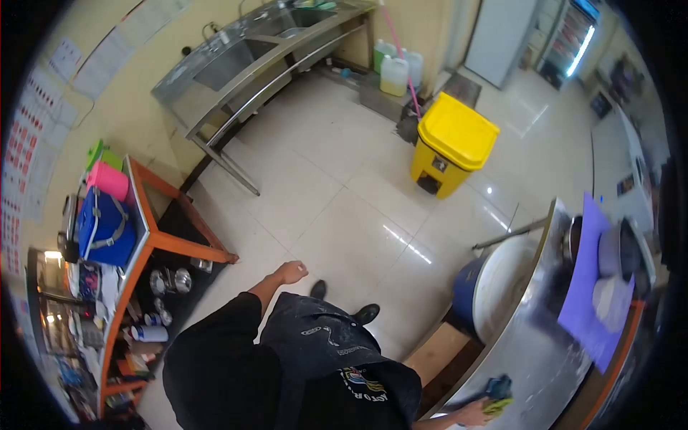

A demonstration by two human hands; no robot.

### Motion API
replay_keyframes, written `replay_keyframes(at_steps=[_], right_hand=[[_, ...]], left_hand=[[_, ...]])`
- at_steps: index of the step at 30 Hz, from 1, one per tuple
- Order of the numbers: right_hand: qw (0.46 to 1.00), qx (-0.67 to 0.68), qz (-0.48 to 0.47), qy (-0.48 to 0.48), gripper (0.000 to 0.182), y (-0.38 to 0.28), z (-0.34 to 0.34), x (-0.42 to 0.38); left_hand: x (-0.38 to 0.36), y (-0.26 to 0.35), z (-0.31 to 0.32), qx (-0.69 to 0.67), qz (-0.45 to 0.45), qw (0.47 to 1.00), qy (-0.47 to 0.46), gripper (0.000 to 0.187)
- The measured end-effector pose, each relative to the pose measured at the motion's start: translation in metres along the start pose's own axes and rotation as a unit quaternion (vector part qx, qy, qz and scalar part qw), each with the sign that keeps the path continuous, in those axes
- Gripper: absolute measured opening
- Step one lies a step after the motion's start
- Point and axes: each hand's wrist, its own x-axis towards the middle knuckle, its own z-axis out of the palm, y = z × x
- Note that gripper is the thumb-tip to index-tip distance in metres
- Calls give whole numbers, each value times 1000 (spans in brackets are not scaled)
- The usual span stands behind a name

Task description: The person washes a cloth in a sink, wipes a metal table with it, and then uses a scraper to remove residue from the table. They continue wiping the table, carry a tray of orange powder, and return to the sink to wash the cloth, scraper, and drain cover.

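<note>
My left hand (292,272) hangs in front of my apron (322,328), over the tiled floor, its fingers loosely curled with nothing visible in them. At the lower right, my right hand (473,414) is closed on a yellow-green cloth (496,408) at the surface of the steel table (534,351). A dark blue bunched piece (499,387) sits right against the cloth, beyond my fingers. Wet-looking streaks shine on the steel around it.
On the table's far side lie a purple sheet (584,301) and a metal pot (610,251). A large blue tub (469,294) with a pale lid stands beside the table. Ahead are a yellow bin (456,136) and a steel sink (236,63); an orange-framed shelf (190,247) is at left.
</note>
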Motion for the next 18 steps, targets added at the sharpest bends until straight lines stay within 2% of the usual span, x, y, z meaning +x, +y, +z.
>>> replay_keyframes(at_steps=[1,3,4,5,6,7,8,10,11,13,14,16,18], right_hand=[[993,106,59,2,62,-45,-19,-3],[967,246,55,-48,55,-139,-50,-4],[951,306,-32,6,53,-196,-77,1],[913,399,-47,-68,55,-233,-74,-11],[854,486,25,-186,62,-292,-106,-17],[700,631,119,-313,64,-361,-156,-16],[710,649,-36,-272,64,-416,-132,-51],[583,717,-153,-351,67,-531,-196,-72],[492,755,-206,-380,65,-585,-230,-84],[431,742,-379,-346,65,-668,-315,-89],[401,741,-401,-358,65,-705,-345,-105],[402,698,-489,-335,67,-755,-407,-122],[314,680,-564,-347,77,-792,-447,-130]], left_hand=[[-1,-8,8,37,10,999,13,37],[-11,-9,8,-39,-87,993,-66,35],[-13,-11,6,-74,-133,983,-105,35],[-11,-14,5,-130,-138,977,-102,36],[-10,-18,5,-186,-142,967,-98,38],[-6,-20,-1,-241,-144,956,-88,40],[3,-23,-11,-277,-124,950,-80,50],[16,-7,-52,-424,-133,895,-40,55],[26,2,-82,-492,-130,861,-16,57],[33,17,-141,-670,-37,741,-18,66],[42,21,-172,-721,-11,693,-18,68],[59,25,-208,-821,43,568,-15,64],[96,21,-246,-853,99,507,75,59]])
